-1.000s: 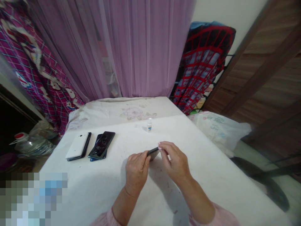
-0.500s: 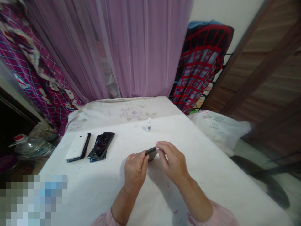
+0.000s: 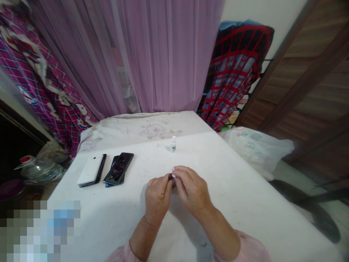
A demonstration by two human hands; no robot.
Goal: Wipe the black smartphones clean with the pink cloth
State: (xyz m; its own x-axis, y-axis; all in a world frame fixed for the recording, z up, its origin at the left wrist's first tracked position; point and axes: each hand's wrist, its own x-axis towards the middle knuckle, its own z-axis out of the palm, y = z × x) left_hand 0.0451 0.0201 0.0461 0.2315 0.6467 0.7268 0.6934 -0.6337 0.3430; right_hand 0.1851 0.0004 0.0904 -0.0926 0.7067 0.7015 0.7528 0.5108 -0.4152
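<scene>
Above the middle of the white-covered table, my left hand [image 3: 158,196] is closed around one end of a dark phone [image 3: 171,177], which is tilted on edge and mostly hidden by my fingers. My right hand [image 3: 192,187] is pinched at the phone's upper edge, close to my left fingertips. A small pale pinkish bit shows at the right fingertips; whether it is a nail or a held scrap I cannot tell. Beyond my hands stands a small white bottle [image 3: 173,145] with a blue-marked label, upright and capped.
To the left lie two stacks: a white phone [image 3: 90,170] on a dark one, and a black phone [image 3: 120,169] on a blue-edged one. A large clear bottle [image 3: 40,169] with a red cap stands beyond the left edge. A white plastic bag [image 3: 256,149] sits off the right edge.
My right hand has slid left along the phone's upper edge toward my left hand, covering more of the phone. The left hand stays nearly still.
</scene>
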